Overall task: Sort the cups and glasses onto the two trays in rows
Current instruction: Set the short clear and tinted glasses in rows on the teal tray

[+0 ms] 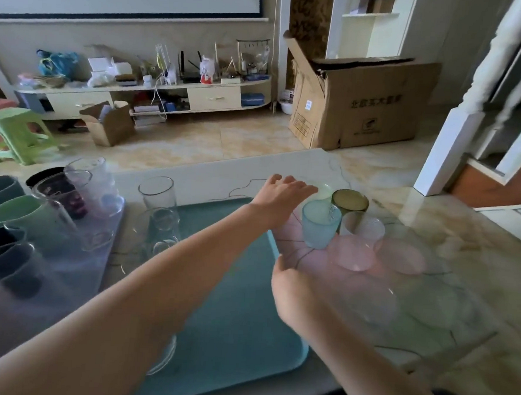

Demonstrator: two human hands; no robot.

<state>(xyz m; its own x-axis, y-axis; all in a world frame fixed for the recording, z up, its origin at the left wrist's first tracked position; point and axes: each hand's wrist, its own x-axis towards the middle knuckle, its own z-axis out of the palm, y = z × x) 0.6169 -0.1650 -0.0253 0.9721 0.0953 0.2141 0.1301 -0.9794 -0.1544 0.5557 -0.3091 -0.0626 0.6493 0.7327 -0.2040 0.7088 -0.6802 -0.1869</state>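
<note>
A teal tray [230, 317] lies in the middle of the table with tall clear glasses [156, 192] along its left side. The lilac tray [65, 280] on the left holds several dark, green and clear cups [11, 212]. Right of the teal tray stands a cluster: a blue frosted glass [320, 224], an olive glass [350, 201], a clear frosted glass [362, 228], two pink glasses [351, 255] and a pale green one [325, 189]. My left hand [284, 192] stretches over the teal tray, fingers apart, its tips at the pale green glass. My right hand [296, 291] hovers open just left of the pink glasses.
The marble table's far edge [224, 164] runs behind the trays, its right part shiny with reflections. On the floor beyond stand a green stool [16, 133], a small carton [111, 124] and a large cardboard box [359, 102]. A white post [445, 147] rises at the right.
</note>
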